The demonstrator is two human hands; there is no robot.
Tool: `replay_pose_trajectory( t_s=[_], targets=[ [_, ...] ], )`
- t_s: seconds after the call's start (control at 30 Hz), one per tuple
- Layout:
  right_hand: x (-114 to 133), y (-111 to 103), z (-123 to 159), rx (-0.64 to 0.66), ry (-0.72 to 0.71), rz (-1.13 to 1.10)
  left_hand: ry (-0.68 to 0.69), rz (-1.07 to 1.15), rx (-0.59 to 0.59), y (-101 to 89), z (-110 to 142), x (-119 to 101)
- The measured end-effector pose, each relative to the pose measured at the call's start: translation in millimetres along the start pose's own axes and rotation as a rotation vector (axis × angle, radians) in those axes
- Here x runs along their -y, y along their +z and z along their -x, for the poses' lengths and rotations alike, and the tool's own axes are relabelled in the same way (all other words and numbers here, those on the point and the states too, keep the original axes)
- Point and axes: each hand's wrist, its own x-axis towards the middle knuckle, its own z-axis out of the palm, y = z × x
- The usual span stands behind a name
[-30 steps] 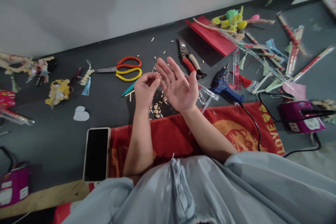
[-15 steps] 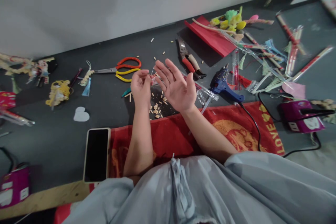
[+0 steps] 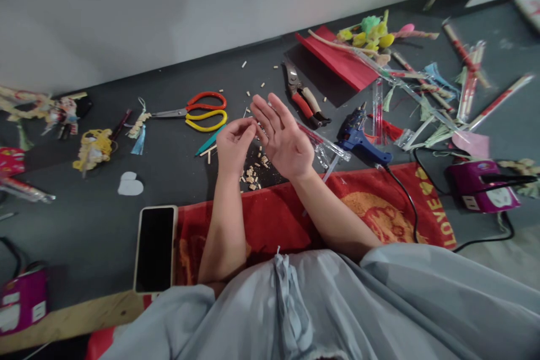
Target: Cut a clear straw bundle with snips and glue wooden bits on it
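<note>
My left hand (image 3: 236, 143) is closed, thumb and fingertips pinched together. What it holds, if anything, is too small to make out; a thin pale tip shows just above the fingers. My right hand (image 3: 289, 140) is open, palm up, its fingers stretched out and their lower edge meeting the left fingertips. Beneath and between the hands lie small cut pieces of pale stick (image 3: 252, 174) on the dark table (image 3: 177, 174). Partly behind my left hand is a teal pen-like tool (image 3: 210, 142). Scissors (image 3: 206, 109) with one red and one yellow handle lie to the left.
Pliers (image 3: 301, 93) and a blue glue gun (image 3: 358, 132) with a cord lie right of the hands. A red towel (image 3: 270, 219) covers the near edge, with a phone (image 3: 156, 250) at its left. Red paper (image 3: 337, 59), wrapped sticks and tassels spread across the right side.
My left hand has moved slightly right, its fingertips now against the right hand's fingers. The right hand's fingers have drawn closer together. More of the teal tool shows.
</note>
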Motion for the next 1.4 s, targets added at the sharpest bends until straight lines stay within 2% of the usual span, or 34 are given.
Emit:
replay_pose_trajectory(
  t_s=[0.2,0.5,0.63,0.9,1.1,1.4],
  targets=[
    [-4,-2,-1,-0.08,-0.023,0.086,-0.01,0.074,0.087,0.5,5,-11],
    [-10,-18,-9,0.0,-0.049,0.219,0.101,0.092,0.161,0.1,6,-14],
    [-8,-18,-8,0.023,-0.04,0.194,0.157,0.075,0.187,0.0,6,-15],
    [-5,-16,-9,-0.029,0.045,0.135,0.259,-0.008,0.227,-2.3,5,-13],
    [-4,-18,-9,-0.053,0.093,0.16,0.298,-0.047,0.242,-3.6,4,-12],
    [-1,-15,-7,0.011,0.078,0.112,0.295,-0.01,0.234,-2.0,5,-13]
  ],
)
